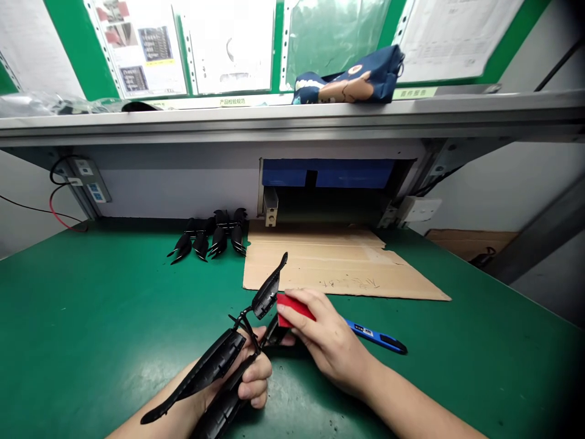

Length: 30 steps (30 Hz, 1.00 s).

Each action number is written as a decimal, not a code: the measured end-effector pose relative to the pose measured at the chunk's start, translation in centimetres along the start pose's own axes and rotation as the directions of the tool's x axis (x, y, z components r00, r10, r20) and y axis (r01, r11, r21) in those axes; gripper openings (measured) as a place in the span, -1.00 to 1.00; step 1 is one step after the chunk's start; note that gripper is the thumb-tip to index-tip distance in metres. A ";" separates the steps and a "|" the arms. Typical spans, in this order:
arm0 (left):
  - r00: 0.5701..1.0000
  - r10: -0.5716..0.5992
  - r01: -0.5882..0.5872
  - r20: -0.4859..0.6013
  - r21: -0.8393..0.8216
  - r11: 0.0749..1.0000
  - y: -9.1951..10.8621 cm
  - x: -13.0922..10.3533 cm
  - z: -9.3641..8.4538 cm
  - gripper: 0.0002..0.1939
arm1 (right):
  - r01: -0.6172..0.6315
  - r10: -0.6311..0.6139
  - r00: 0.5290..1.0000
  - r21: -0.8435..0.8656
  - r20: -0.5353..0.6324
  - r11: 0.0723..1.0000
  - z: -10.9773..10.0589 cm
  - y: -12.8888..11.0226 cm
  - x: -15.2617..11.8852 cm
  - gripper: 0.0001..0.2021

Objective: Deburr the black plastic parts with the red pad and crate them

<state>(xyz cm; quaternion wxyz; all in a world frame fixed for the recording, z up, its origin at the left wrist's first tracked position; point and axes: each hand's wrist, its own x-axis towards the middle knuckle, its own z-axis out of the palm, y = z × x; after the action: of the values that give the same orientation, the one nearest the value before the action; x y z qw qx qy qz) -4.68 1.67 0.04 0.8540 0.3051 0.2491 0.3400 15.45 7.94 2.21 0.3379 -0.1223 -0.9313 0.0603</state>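
Note:
My left hand is closed around a black plastic part, which has several long curved blade-like pieces joined by a thin frame in the middle. Between the fingers and thumb of my right hand is a small red block or pad, whose material I cannot make out. The red pad meets the upper right piece of the black part, partly covering it. Just right of my right hand, a blue and black pen-like cutter lies on the green table; my hand hides its left end.
Several similar black parts lie at the back of the green table. A cardboard sheet rests beyond my hands. Above runs a shelf with a dark blue pouch. A power strip is at the left.

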 end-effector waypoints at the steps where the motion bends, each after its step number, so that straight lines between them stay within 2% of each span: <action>1: 1.000 0.002 -0.002 0.015 -0.007 1.000 -0.1 0.0 0.0 -0.38 | -0.003 0.003 1.000 -0.002 0.009 1.000 0.0 -0.1 0.0 -0.56; 3: 0.999 -0.007 0.008 0.051 -0.022 1.000 -0.1 -0.1 0.1 -0.39 | -0.009 0.009 1.000 0.004 0.022 1.000 -0.1 0.2 -0.1 -0.59; 5: 0.999 0.009 -0.007 0.052 -0.033 0.999 0.1 -0.3 0.3 -0.46 | -0.131 0.132 0.991 0.018 -0.039 0.991 -0.3 1.1 -0.3 -0.64; 6: 0.999 0.022 -0.020 0.045 -0.040 0.999 0.2 -0.4 0.4 -0.51 | -0.235 0.238 0.965 0.049 -0.106 0.971 -0.4 1.5 -0.5 -0.66; 8: 0.999 0.050 -0.049 0.016 -0.049 0.998 0.4 -0.3 0.5 -0.58 | -0.416 0.452 0.860 0.189 -0.238 0.890 -0.6 2.1 -0.8 -0.70; 10: 0.996 0.087 -0.088 -0.023 -0.045 0.995 0.3 0.0 0.3 -0.58 | -0.470 0.583 0.765 0.382 -0.274 0.796 -0.5 1.5 -0.8 -0.70; 11: 0.995 0.098 -0.099 -0.036 -0.033 0.995 0.2 0.2 0.1 -0.56 | -0.460 0.612 0.752 0.472 -0.245 0.753 -0.4 0.8 -0.6 -0.69; 13: 0.995 0.094 -0.094 -0.038 -0.003 0.996 -0.3 0.7 -0.5 -0.41 | -0.432 0.601 0.792 0.592 -0.113 0.681 -0.1 -0.9 -0.2 -0.73; 15: 0.999 0.037 -0.037 -0.004 0.032 0.999 -0.8 1.2 -1.0 -0.28 | -0.431 0.544 0.839 0.626 0.014 0.649 0.2 -2.1 0.1 -0.79; 16: 1.000 0.011 -0.012 0.013 0.044 0.999 -1.0 1.3 -1.1 -0.26 | -0.438 0.535 0.844 0.622 0.036 0.649 0.3 -2.3 0.2 -0.79; 18: 1.000 0.018 -0.019 0.020 0.048 0.999 -1.1 1.5 -1.1 -0.36 | -0.465 0.587 0.810 0.586 -0.022 0.664 0.2 -1.8 0.2 -0.79; 20: 0.998 0.056 -0.056 0.019 0.028 0.998 -1.1 1.4 -0.9 -0.54 | -0.487 0.648 0.747 0.543 -0.148 0.684 -0.2 -0.7 0.0 -0.79; 21: 0.997 0.074 -0.075 0.027 0.013 0.997 -1.0 1.4 -0.8 -0.56 | -0.484 0.646 0.737 0.514 -0.197 0.708 -0.5 -0.2 -0.1 -0.80; 22: 0.996 0.079 -0.079 0.046 0.004 0.997 -1.0 1.3 -0.6 -0.52 | -0.464 0.617 0.752 0.481 -0.230 0.744 -0.7 0.2 -0.2 -0.81; 23: 0.995 0.074 -0.075 0.069 0.000 0.997 -0.9 1.3 -0.5 -0.49 | -0.425 0.566 0.788 0.451 -0.243 0.785 -0.8 0.4 -0.3 -0.82; 25: 0.993 0.088 -0.088 0.077 -0.003 0.996 -1.0 1.2 -0.4 -0.49 | -0.334 0.447 0.868 0.411 -0.216 0.848 -0.8 0.3 -0.4 -0.80; 26: 0.993 0.102 -0.102 0.067 -0.005 0.995 -1.1 1.2 -0.4 -0.50 | -0.307 0.409 0.893 0.408 -0.189 0.860 -0.7 0.0 -0.4 -0.78; 28: 0.989 0.139 -0.139 0.048 -0.007 0.990 -1.2 1.2 -0.2 -0.54 | -0.302 0.397 0.907 0.437 -0.142 0.847 -0.3 -0.6 -0.2 -0.75; 30: 0.984 0.169 -0.169 0.060 0.002 0.986 -1.3 1.3 -0.1 -0.57 | -0.322 0.432 0.894 0.498 -0.121 0.805 -0.1 -1.2 -0.1 -0.75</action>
<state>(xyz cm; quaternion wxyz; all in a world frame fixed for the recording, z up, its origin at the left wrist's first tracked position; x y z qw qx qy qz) -3.31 1.90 -1.19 0.8280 0.3382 0.1979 0.4011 15.36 6.80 2.47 0.4429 -0.2275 -0.8005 0.3335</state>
